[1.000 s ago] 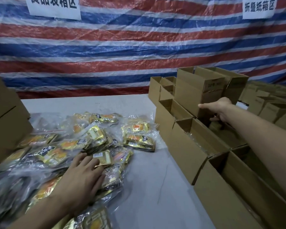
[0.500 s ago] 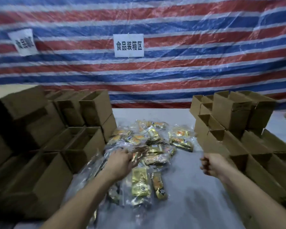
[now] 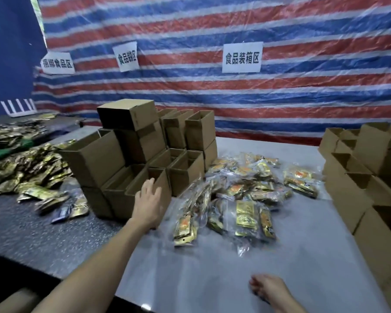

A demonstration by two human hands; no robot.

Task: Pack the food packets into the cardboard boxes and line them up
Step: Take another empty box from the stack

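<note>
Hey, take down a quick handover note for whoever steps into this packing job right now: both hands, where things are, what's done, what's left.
Left hand: open, fingers straight, at the front open box of the left box stack; contact unclear.
Right hand: loosely curled low over the table, nothing seen in it.
Food packets: loose pile mid-table, between that stack and the right box row.
Done: no packet visible in any open box.
Left: fill the boxes and line them up.

The left hand [image 3: 148, 201], fingers straight, is at the near open cardboard box [image 3: 165, 184]. Food packets [image 3: 246, 190] lie just right of it. The right hand [image 3: 269, 289] hangs loosely curled, nearer to the body.
</note>
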